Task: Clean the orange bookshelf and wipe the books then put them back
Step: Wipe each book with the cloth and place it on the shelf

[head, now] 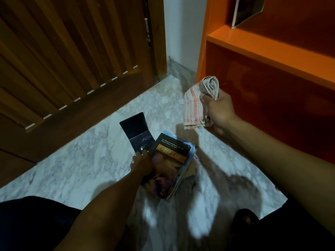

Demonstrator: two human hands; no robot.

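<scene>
Hands over a pale marble floor (76, 165), seen from above, beside an orange bookshelf (272, 57) on the right and a slatted wooden door (63, 60) on the left. Left hand (145, 164) low near the floor, fingers and thumb curled around a small stack of books (172, 165); topmost cover dark with an orange band reading "CYBER LAW", a blue-edged book or two pressed beneath it. Just beyond that hand, a dark folded card or thin booklet (138, 133) propped open on the floor, dusty-looking, touching or nearly touching the fingertips; hard to tell which. Right hand (220, 110) raised near the shelf's side panel, fist closed tight around a bunched checked cloth (195, 104), pink and white, hanging loose below the knuckles. One book (248, 10) leaning on the upper shelf. Likely step: wiping the books, with the stack gathered and ready. Next move probably calls for bringing cloth and top cover together, steadying the stack so the lower books do not slip.
</scene>
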